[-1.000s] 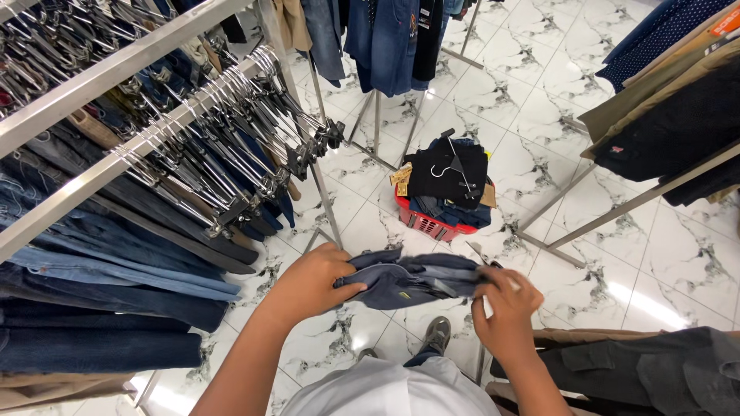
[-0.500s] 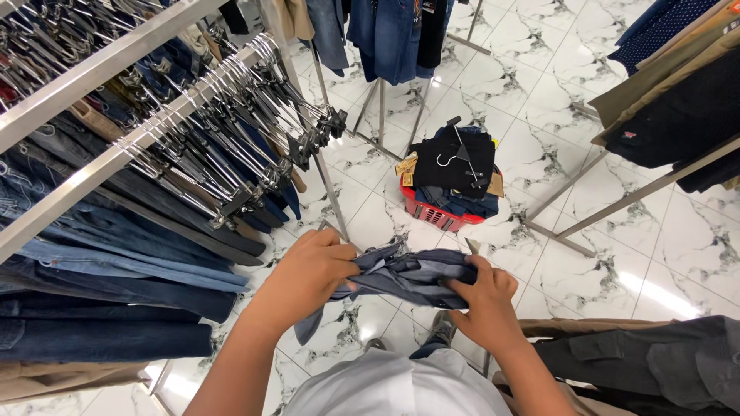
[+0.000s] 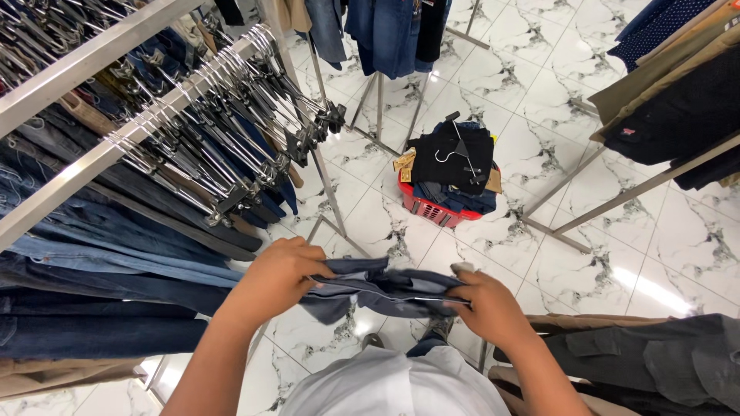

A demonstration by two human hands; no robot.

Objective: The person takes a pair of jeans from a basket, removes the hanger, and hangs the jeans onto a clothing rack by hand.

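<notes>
Now flatter: folded jeans (image 3: 385, 289), hands (image 3: 281, 273) apart.

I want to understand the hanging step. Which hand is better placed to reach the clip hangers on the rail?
Probably the left hand: it grips the folded jeans on the side of the clip hangers. The right hand is farther away.

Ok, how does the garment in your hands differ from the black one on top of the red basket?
The grey-blue denim garment is held in the air, stretched and bunched between left hand and right hand; the black garment lies folded on the pile in the red basket on the floor. The black one has a hanger on top; no hanger shows on the held one. Both are folded clothing.
</notes>
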